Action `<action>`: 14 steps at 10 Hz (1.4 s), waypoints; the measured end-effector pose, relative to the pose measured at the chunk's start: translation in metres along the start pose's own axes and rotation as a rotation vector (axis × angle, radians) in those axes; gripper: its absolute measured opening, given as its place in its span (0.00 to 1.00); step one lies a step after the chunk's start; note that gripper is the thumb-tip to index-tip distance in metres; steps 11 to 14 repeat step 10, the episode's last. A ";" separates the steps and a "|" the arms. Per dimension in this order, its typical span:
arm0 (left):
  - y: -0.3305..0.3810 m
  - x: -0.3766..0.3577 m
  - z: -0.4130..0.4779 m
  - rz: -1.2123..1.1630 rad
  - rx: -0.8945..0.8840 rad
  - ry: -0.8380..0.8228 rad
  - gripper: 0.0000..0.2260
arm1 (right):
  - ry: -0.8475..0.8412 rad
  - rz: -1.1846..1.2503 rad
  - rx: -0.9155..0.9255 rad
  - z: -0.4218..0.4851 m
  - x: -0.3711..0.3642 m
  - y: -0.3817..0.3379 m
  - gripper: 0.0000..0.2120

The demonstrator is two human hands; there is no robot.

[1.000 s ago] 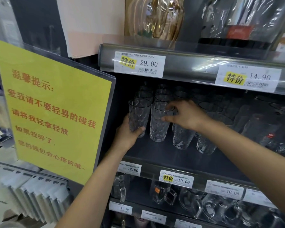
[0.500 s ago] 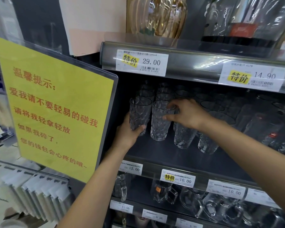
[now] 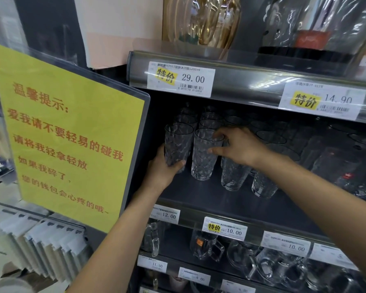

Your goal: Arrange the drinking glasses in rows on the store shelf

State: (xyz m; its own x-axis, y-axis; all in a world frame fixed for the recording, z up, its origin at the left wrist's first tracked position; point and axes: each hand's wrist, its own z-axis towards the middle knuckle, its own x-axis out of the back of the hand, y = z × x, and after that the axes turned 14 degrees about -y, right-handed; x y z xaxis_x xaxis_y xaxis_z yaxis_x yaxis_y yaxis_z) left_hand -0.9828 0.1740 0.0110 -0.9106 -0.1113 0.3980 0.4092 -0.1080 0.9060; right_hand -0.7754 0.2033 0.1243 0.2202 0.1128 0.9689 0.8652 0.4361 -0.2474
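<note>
Spanning most of the view, the dark store shelving (image 3: 251, 81) carried glassware on every level. A big yellow notice (image 3: 68, 134) in a clear holder stood out from its left end, crowding the reach into that corner.

On the middle shelf (image 3: 199, 193) the textured tumblers (image 3: 209, 123) stood upright in files running front to back, rims close together, with a bare strip of board left in front. Four of them made the front line: the leftmost tumbler (image 3: 178, 142), the second tumbler (image 3: 203, 157), the third tumbler (image 3: 232, 176) and the fourth tumbler (image 3: 262, 185). The step in hand looked like settling the two on the left into that line.

The left hand (image 3: 161, 172) came from below and gripped the leftmost tumbler low down, thumb across its front and the other fingers curled behind it, probably to steer the base without tipping it. Whether that base rested on the board could not be told.

The right hand (image 3: 241, 146) reached across above the third tumbler and pinched the second tumbler near its rim. Its thumb lay on the outer wall and its fingertips hooked at the lip, a hold suited to nudging the glass sideways. The two held tumblers stood just beside each other, apparently not touching.

Smallest, a price label (image 3: 181, 79) reading 29.00 hung on the rail above.
</note>
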 end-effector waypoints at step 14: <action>0.092 -0.064 -0.122 0.116 -0.143 0.184 0.18 | 0.337 0.326 -0.001 -0.192 -0.011 0.062 0.15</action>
